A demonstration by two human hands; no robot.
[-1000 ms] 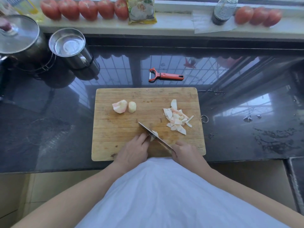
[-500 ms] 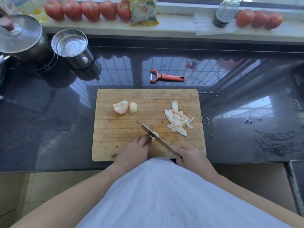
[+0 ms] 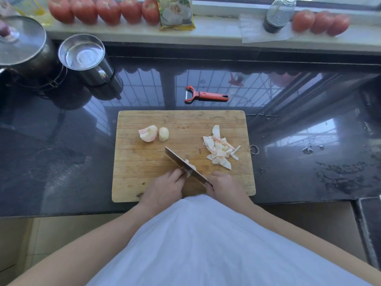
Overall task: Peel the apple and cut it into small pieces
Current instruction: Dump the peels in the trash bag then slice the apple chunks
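hands (image 3: 165, 188) work at cutting board (image 3: 144, 162) on glossy black counter (image 3: 61, 157) under windowsill (image 3: 216, 32).

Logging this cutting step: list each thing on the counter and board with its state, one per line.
Knife: gripped by right hand, blade on apple piece.
Apple piece: held by left hand.
Two chunks: uncut.
Slices: piled on board.
Peeler: lying unused behind board.
Cup: uncovered.
Pot: lidded.
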